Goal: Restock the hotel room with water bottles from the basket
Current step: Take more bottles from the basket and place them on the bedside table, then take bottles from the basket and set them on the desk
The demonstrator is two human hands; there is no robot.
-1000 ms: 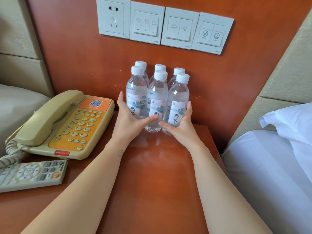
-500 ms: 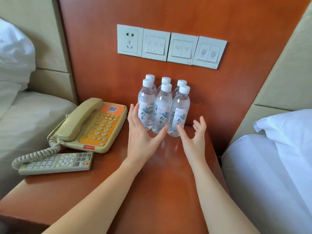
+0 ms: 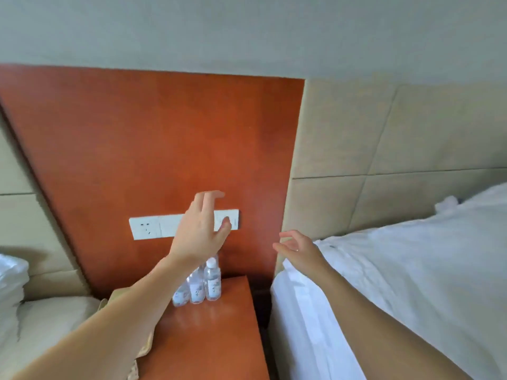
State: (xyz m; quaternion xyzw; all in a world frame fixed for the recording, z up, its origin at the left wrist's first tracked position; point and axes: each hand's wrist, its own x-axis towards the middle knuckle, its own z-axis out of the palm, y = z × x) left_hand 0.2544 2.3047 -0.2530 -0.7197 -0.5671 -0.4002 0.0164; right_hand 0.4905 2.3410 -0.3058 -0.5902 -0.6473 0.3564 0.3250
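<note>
The water bottles (image 3: 212, 283) stand grouped on the bench (image 3: 208, 338) below my left hand (image 3: 200, 231), which like my right hand (image 3: 300, 249) is open and empty, so placing seems done; next I must find the unseen basket.

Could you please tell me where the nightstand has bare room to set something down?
The bare patch is the front right of the nightstand, between the water bottles and its near edge, alongside the bed. The back is crowded by the bottles; the left is taken by the telephone under the left arm.
</note>
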